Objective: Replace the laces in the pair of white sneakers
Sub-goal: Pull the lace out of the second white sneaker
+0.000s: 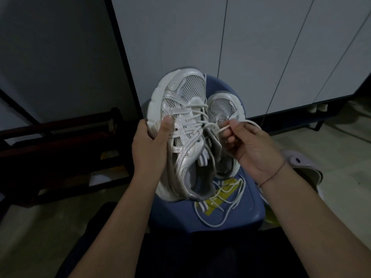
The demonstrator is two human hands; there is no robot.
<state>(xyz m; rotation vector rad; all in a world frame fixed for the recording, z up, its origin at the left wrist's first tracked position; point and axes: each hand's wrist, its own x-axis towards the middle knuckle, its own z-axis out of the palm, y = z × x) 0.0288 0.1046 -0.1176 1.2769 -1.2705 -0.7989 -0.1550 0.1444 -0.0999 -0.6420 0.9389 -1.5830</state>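
Observation:
My left hand (149,145) grips a white mesh sneaker (180,109) by its sole edge, thumb on the side panel, toe pointing away from me. White laces cross its upper eyelets. My right hand (248,144) pinches the free end of that white lace (224,128) between thumb and fingers, just right of the tongue. The second white sneaker (224,109) lies behind on a blue stool (230,213), partly hidden by the first shoe and my right hand. A loose white lace (226,197) lies coiled on the stool seat over yellow tape.
White cabinet doors (261,47) rise behind the stool. A dark wooden rack (60,149) stands at the left. A pale slipper (301,163) lies on the floor at the right. My dark-trousered legs fill the bottom.

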